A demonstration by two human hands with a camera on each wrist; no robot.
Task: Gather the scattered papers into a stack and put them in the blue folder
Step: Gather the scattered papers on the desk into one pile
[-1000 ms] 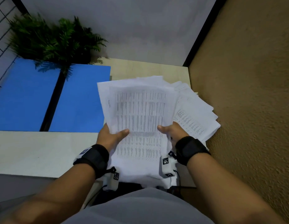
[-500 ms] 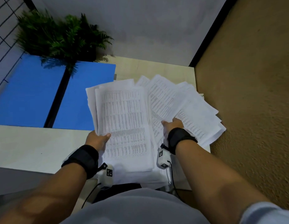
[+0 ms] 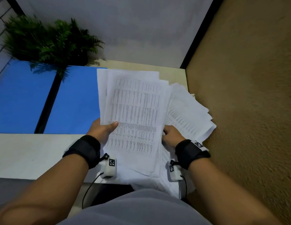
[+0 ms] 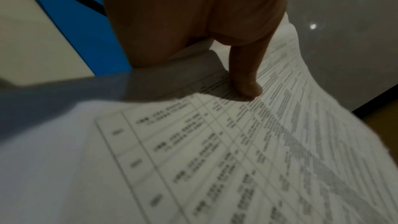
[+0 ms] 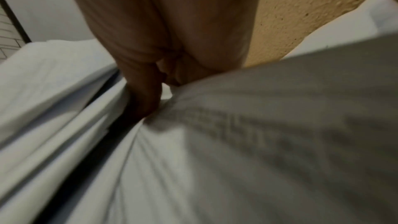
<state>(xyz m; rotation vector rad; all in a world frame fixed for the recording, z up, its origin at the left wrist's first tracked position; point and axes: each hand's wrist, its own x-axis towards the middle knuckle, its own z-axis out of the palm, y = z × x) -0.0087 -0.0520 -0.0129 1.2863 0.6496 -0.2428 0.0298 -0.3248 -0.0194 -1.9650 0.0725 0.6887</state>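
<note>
A stack of printed papers (image 3: pixel 135 114) is held up over the desk, its top sheet covered in tables. My left hand (image 3: pixel 103 129) grips its left edge, thumb on top, as the left wrist view shows with the thumb (image 4: pixel 245 77) pressing the papers (image 4: pixel 237 151). My right hand (image 3: pixel 171 135) is curled at the stack's right edge; the right wrist view shows its fingers (image 5: pixel 142 98) closed on sheets of the papers (image 5: pixel 215 159). More loose papers (image 3: pixel 188 114) lie fanned out at the right. The open blue folder (image 3: pixel 73 101) lies flat at the left.
A potted fern (image 3: pixel 49 41) stands at the back left, overhanging the folder. A rough tan wall (image 3: pixel 247 95) runs close along the right of the desk (image 3: pixel 27 153). A grey wall is behind.
The stack has shifted right and tilted, now covering the sheets that lay spread in the middle. My right hand moved from on top of the loose sheets to the stack's right edge.
</note>
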